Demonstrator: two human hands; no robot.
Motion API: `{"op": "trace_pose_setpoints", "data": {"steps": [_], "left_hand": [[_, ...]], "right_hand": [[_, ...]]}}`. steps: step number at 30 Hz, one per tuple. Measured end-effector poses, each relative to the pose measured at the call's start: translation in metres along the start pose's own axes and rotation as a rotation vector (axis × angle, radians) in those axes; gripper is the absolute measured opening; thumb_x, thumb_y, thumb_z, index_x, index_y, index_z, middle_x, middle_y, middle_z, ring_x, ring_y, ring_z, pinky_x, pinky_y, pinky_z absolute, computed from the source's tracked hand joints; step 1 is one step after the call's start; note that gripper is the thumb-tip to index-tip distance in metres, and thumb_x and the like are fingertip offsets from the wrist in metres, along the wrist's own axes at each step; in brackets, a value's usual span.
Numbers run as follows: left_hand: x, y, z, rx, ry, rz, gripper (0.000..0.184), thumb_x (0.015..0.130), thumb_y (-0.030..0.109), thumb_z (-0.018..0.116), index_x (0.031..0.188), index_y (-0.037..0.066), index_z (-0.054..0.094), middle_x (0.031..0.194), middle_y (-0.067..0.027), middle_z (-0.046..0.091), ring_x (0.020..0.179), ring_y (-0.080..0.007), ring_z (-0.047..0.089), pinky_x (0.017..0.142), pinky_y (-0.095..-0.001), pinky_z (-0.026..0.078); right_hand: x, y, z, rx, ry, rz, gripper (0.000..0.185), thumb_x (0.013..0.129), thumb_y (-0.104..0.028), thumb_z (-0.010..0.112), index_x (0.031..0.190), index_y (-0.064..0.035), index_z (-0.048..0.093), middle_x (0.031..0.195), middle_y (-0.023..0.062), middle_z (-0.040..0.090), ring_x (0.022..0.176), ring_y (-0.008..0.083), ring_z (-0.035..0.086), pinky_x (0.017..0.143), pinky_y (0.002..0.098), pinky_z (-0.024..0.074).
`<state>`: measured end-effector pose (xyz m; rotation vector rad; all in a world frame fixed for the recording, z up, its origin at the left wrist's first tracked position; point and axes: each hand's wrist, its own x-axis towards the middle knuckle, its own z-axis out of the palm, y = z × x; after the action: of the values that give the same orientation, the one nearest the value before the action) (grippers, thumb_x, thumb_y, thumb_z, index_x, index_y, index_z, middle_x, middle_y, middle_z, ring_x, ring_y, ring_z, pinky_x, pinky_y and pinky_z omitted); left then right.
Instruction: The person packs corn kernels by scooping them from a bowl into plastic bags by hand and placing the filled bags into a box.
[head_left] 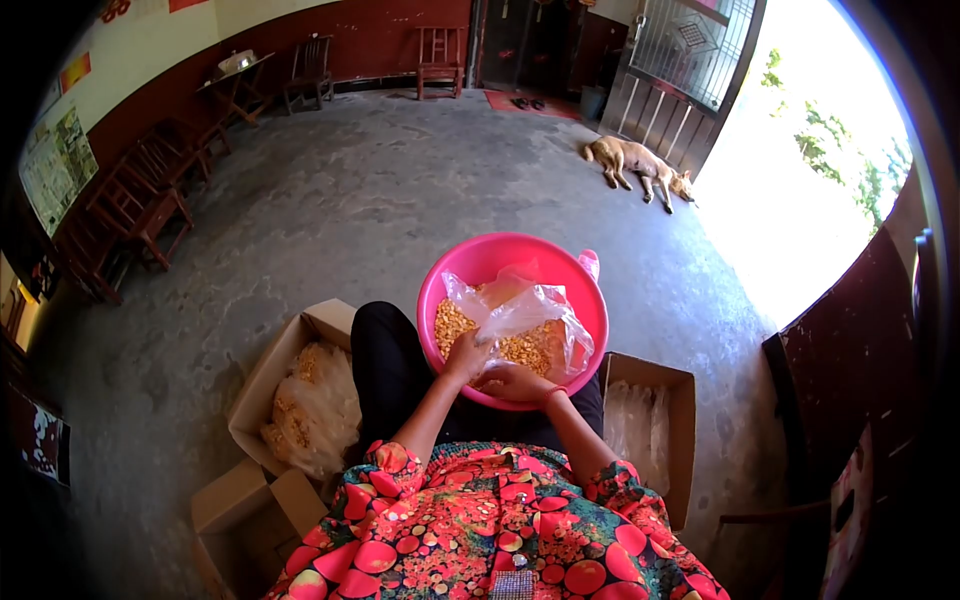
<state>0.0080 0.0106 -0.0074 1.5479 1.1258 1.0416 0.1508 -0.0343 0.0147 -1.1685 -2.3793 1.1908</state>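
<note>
A pink basin (pixel 597 300) rests on my lap, with small yellow kernel-like pieces (pixel 527 350) inside. A clear plastic bag (pixel 520 310) lies crumpled over them. At the basin's near left side, my left hand (pixel 466 356) is closed on the gathered edge of the bag. My right hand (pixel 517 382) is just below and beside it, low inside the near rim, with its fingers curled toward the left hand. What those right fingers hold is hidden.
To my left stands a cardboard box (pixel 262 385) with filled plastic bags (pixel 315 410); another open box (pixel 235 500) is nearer. On my right, a box (pixel 682 430) holds clear bags (pixel 638 430). A dog (pixel 640 168) lies by the open door (pixel 675 80). Wooden chairs (pixel 140 205) line the wall.
</note>
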Motion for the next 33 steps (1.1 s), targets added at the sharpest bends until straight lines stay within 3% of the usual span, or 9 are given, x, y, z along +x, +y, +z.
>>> {"op": "trace_pose_setpoints", "data": {"steps": [4, 6, 13, 22, 25, 27, 28, 30, 33], "left_hand": [[-0.002, 0.006, -0.002, 0.068, 0.002, -0.012, 0.022, 0.075, 0.018, 0.053, 0.086, -0.001, 0.057, 0.071, -0.0175, 0.059, 0.068, -0.0290, 0.059, 0.060, -0.0355, 0.044], [0.001, 0.001, 0.000, 0.009, -0.017, 0.015, 0.022, 0.075, 0.018, 0.053, 0.086, -0.001, 0.057, 0.071, -0.0175, 0.059, 0.068, -0.0287, 0.059, 0.059, -0.0355, 0.044], [-0.002, 0.005, -0.001, 0.030, 0.009, 0.008, 0.024, 0.075, 0.018, 0.053, 0.086, -0.003, 0.057, 0.072, -0.0187, 0.059, 0.068, -0.0288, 0.059, 0.060, -0.0352, 0.045], [0.003, -0.008, 0.001, 0.066, 0.017, 0.010, 0.027, 0.073, 0.019, 0.054, 0.086, -0.004, 0.056, 0.072, -0.0201, 0.059, 0.070, -0.0307, 0.059, 0.060, -0.0363, 0.045], [0.003, -0.009, 0.001, 0.028, 0.003, -0.008, 0.027, 0.073, 0.019, 0.054, 0.087, -0.003, 0.056, 0.072, -0.0200, 0.058, 0.069, -0.0307, 0.059, 0.060, -0.0363, 0.045], [0.001, -0.003, 0.000, 0.011, -0.007, 0.003, 0.026, 0.073, 0.019, 0.053, 0.087, -0.003, 0.056, 0.071, -0.0199, 0.058, 0.069, -0.0306, 0.059, 0.059, -0.0364, 0.045], [0.000, 0.000, -0.001, 0.011, -0.007, 0.001, 0.026, 0.073, 0.019, 0.053, 0.087, -0.003, 0.056, 0.071, -0.0199, 0.058, 0.069, -0.0306, 0.059, 0.059, -0.0364, 0.045], [-0.003, 0.007, -0.001, 0.064, 0.025, -0.001, 0.025, 0.073, 0.018, 0.053, 0.087, -0.002, 0.056, 0.070, -0.0188, 0.059, 0.067, -0.0285, 0.059, 0.058, -0.0357, 0.045], [-0.005, 0.015, -0.004, 0.070, 0.001, 0.016, 0.024, 0.074, 0.018, 0.052, 0.086, -0.002, 0.056, 0.068, -0.0173, 0.058, 0.065, -0.0259, 0.059, 0.057, -0.0345, 0.045]], "right_hand": [[0.010, 0.021, 0.010, -0.109, -0.081, 0.113, 0.030, 0.079, -0.024, 0.047, 0.101, -0.0065, 0.056, 0.098, 0.0156, 0.056, 0.091, 0.0269, 0.053, 0.082, 0.0337, 0.0387], [0.012, 0.026, 0.014, -0.378, 0.023, 0.081, 0.032, 0.078, -0.027, 0.047, 0.103, -0.0070, 0.054, 0.099, 0.0165, 0.055, 0.091, 0.0297, 0.052, 0.081, 0.0356, 0.0384], [0.014, 0.031, 0.016, -0.350, -0.062, 0.107, 0.030, 0.079, -0.030, 0.045, 0.098, -0.0079, 0.055, 0.096, 0.0175, 0.055, 0.090, 0.0306, 0.051, 0.078, 0.0377, 0.0389], [0.013, 0.036, 0.012, -0.233, -0.012, -0.002, 0.024, 0.078, -0.024, 0.048, 0.083, -0.0014, 0.056, 0.078, 0.0169, 0.055, 0.074, 0.0269, 0.052, 0.069, 0.0357, 0.0395], [0.010, 0.032, 0.008, -0.118, 0.024, -0.198, 0.024, 0.079, -0.023, 0.047, 0.084, -0.0021, 0.056, 0.069, 0.0096, 0.054, 0.061, 0.0189, 0.051, 0.058, 0.0313, 0.0406], [0.003, 0.003, -0.003, 0.282, -0.027, 0.255, 0.022, 0.081, -0.024, 0.048, 0.088, -0.0052, 0.056, 0.064, 0.0010, 0.050, 0.050, 0.0088, 0.042, 0.044, 0.0240, 0.0344], [0.001, -0.002, -0.005, 0.283, -0.028, 0.255, 0.022, 0.081, -0.024, 0.048, 0.088, -0.0052, 0.056, 0.064, 0.0010, 0.050, 0.050, 0.0088, 0.042, 0.044, 0.0240, 0.0344], [-0.004, -0.007, -0.010, 0.622, -0.010, 0.366, 0.022, 0.082, -0.025, 0.047, 0.092, -0.0076, 0.055, 0.061, -0.0038, 0.045, 0.045, 0.0039, 0.034, 0.037, 0.0192, 0.0257], [-0.008, -0.012, -0.018, 0.871, 0.099, 0.347, 0.022, 0.082, -0.025, 0.047, 0.092, -0.0072, 0.053, 0.058, -0.0038, 0.042, 0.044, 0.0038, 0.034, 0.037, 0.0180, 0.0249]]}}
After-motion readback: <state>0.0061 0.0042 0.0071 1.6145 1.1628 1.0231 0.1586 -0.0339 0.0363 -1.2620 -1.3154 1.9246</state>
